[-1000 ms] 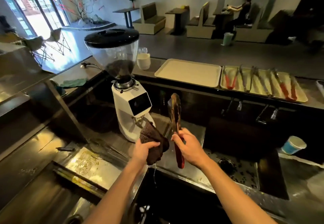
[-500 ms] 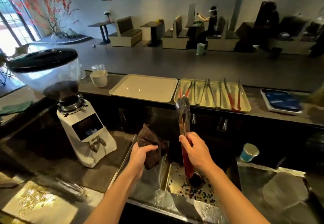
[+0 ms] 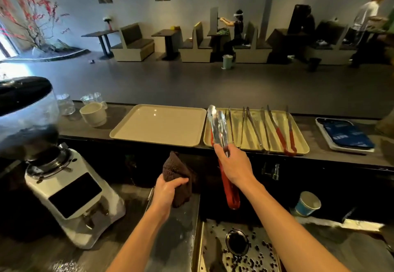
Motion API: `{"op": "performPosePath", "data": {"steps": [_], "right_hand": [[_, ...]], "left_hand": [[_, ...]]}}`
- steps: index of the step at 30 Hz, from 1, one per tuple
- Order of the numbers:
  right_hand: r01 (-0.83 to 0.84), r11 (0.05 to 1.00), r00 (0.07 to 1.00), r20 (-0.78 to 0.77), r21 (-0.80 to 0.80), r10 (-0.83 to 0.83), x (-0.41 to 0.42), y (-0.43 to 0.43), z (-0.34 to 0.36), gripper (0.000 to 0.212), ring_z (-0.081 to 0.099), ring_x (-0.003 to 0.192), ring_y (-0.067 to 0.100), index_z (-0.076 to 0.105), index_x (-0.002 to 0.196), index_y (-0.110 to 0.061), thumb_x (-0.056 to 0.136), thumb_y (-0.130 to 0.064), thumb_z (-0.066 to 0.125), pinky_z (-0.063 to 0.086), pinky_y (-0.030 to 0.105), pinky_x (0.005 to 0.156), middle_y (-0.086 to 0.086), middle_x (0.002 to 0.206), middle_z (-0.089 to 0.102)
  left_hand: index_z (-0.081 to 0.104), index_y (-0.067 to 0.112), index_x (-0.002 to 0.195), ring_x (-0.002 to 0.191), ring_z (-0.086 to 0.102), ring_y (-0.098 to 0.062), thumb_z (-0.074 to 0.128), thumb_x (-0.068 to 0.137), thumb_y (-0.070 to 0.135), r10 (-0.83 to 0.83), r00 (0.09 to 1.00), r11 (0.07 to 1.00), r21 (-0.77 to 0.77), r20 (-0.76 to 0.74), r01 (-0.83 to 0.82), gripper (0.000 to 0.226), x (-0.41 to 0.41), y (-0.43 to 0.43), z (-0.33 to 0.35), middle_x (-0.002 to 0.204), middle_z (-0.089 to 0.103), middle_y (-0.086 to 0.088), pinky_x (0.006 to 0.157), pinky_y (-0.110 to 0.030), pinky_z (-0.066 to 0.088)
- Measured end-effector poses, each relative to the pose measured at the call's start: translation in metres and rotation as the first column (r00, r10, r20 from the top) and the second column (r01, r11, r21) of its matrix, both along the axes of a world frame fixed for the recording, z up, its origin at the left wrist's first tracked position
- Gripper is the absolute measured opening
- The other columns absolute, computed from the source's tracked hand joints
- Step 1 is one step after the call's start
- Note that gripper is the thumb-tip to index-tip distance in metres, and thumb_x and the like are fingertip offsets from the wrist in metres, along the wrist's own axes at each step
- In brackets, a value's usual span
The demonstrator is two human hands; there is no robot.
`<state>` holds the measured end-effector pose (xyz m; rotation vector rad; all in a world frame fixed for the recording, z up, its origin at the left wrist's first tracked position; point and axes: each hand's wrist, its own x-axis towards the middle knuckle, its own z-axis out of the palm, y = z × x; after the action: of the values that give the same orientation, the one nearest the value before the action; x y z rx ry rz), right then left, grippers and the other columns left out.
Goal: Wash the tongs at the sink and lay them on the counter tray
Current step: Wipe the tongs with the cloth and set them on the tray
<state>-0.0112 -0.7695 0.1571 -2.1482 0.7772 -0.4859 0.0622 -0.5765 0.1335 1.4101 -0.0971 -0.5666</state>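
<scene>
My right hand point(image 3: 233, 164) grips a pair of steel tongs with red handles point(image 3: 218, 130) at their middle. The steel tips point up and reach over the left edge of the right-hand beige tray point(image 3: 301, 138) on the counter; the red handles hang down above the sink point(image 3: 210, 248). That tray holds several other tongs point(image 3: 277, 130). My left hand point(image 3: 168, 188) clutches a dark brown cloth point(image 3: 177, 174) over the sink's left rim.
An empty beige tray point(image 3: 158, 127) lies left of the tongs tray. A white coffee grinder point(image 3: 64, 184) stands at left, a white cup point(image 3: 93, 114) and glasses behind it. A blue paper cup point(image 3: 308, 203) sits right of the sink. Dark beans litter the sink drain point(image 3: 237, 243).
The view has swung right and up toward the counter. My right hand has lifted the tongs up and forward until their tips overlap the right tray. My left hand still holds the cloth.
</scene>
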Motion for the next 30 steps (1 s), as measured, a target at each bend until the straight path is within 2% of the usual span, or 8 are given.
{"op": "performPosePath", "data": {"steps": [3, 6, 9, 12, 18, 24, 27, 30], "right_hand": [[0.021, 0.999, 0.998, -0.053, -0.033, -0.023, 0.05, -0.01, 0.011, 0.045, 0.061, 0.074, 0.014, 0.058, 0.09, -0.022, 0.097, -0.064, 0.042, 0.047, 0.034, 0.067, -0.004, 0.081, 0.064], [0.028, 0.999, 0.989, -0.142, -0.031, -0.032, 0.1, -0.02, 0.02, 0.053, 0.06, 0.063, 0.015, 0.058, 0.073, -0.018, 0.095, -0.065, 0.043, 0.049, 0.033, 0.065, -0.004, 0.067, 0.063], [0.01, 1.0, 0.97, -0.241, -0.013, -0.013, 0.146, -0.028, 0.026, 0.05, 0.049, 0.049, 0.013, 0.052, 0.066, -0.017, 0.096, -0.057, 0.048, 0.04, 0.027, 0.052, -0.004, 0.06, 0.053], [-0.024, 0.998, 0.934, -0.357, -0.064, 0.0, 0.187, -0.033, 0.03, 0.045, 0.052, 0.053, 0.01, 0.056, 0.071, -0.015, 0.095, -0.053, 0.052, 0.035, 0.026, 0.049, -0.004, 0.064, 0.055], [-0.054, 0.989, 0.889, -0.458, -0.137, -0.015, 0.242, -0.033, 0.023, 0.041, 0.053, 0.057, 0.012, 0.053, 0.072, -0.016, 0.098, -0.047, 0.052, 0.034, 0.026, 0.05, -0.002, 0.067, 0.056], [-0.083, 0.954, 0.889, -0.454, -0.287, -0.059, 0.256, -0.031, 0.01, 0.039, 0.058, 0.065, 0.017, 0.054, 0.071, -0.013, 0.097, -0.042, 0.056, 0.033, 0.026, 0.048, 0.001, 0.071, 0.058], [-0.072, 0.929, 0.889, -0.446, -0.364, -0.106, 0.257, -0.028, 0.008, 0.037, 0.063, 0.082, 0.023, 0.061, 0.088, -0.009, 0.097, -0.044, 0.055, 0.04, 0.028, 0.059, 0.002, 0.078, 0.059], [-0.058, 0.908, 0.888, -0.438, -0.416, -0.144, 0.26, -0.026, 0.005, 0.048, 0.062, 0.104, 0.028, 0.061, 0.118, -0.006, 0.098, -0.048, 0.053, 0.047, 0.033, 0.074, 0.01, 0.108, 0.065]], "left_hand": [[0.062, 0.014, 0.101, 0.085, 0.068, -0.023, 0.07, 0.081, -0.002, -0.004, 1.0, 1.0, -0.022, -0.02, 0.004, 0.027, 0.03, -0.009, 0.002, 0.089, 0.071, -0.008, 0.071, -0.035, 0.056], [0.066, 0.013, 0.091, 0.073, 0.071, -0.018, 0.068, 0.08, -0.006, -0.024, 1.0, 1.0, -0.017, -0.02, 0.023, 0.022, 0.058, -0.016, 0.004, 0.075, 0.074, -0.003, 0.07, -0.033, 0.056], [0.068, 0.008, 0.094, 0.08, 0.07, -0.024, 0.068, 0.08, -0.006, -0.05, 0.998, 0.998, -0.026, -0.038, 0.049, 0.021, 0.088, -0.02, 0.001, 0.074, 0.075, -0.003, 0.08, -0.04, 0.055], [0.069, 0.009, 0.093, 0.085, 0.07, -0.03, 0.069, 0.079, -0.002, -0.064, 0.997, 0.998, -0.028, -0.049, 0.062, 0.018, 0.111, -0.023, -0.003, 0.079, 0.075, -0.008, 0.084, -0.048, 0.054], [0.067, 0.004, 0.086, 0.062, 0.071, -0.014, 0.061, 0.081, -0.013, -0.063, 0.996, 0.998, -0.031, -0.057, 0.061, 0.019, 0.142, -0.028, -0.011, 0.066, 0.073, -0.003, 0.057, -0.023, 0.057], [0.066, 0.004, 0.088, 0.069, 0.07, -0.021, 0.057, 0.082, -0.017, -0.073, 0.995, 0.997, -0.036, -0.062, 0.071, 0.023, 0.157, -0.03, -0.017, 0.065, 0.073, -0.001, 0.064, -0.026, 0.058], [0.066, 0.003, 0.09, 0.064, 0.071, -0.016, 0.059, 0.081, -0.016, -0.08, 0.994, 0.996, -0.046, -0.075, 0.077, 0.022, 0.158, -0.028, -0.016, 0.065, 0.073, -0.001, 0.061, -0.026, 0.059], [0.065, 0.005, 0.088, 0.061, 0.071, -0.012, 0.058, 0.082, -0.016, -0.095, 0.993, 0.995, -0.05, -0.074, 0.091, 0.023, 0.158, -0.028, -0.017, 0.063, 0.073, 0.001, 0.061, -0.025, 0.058]]}}
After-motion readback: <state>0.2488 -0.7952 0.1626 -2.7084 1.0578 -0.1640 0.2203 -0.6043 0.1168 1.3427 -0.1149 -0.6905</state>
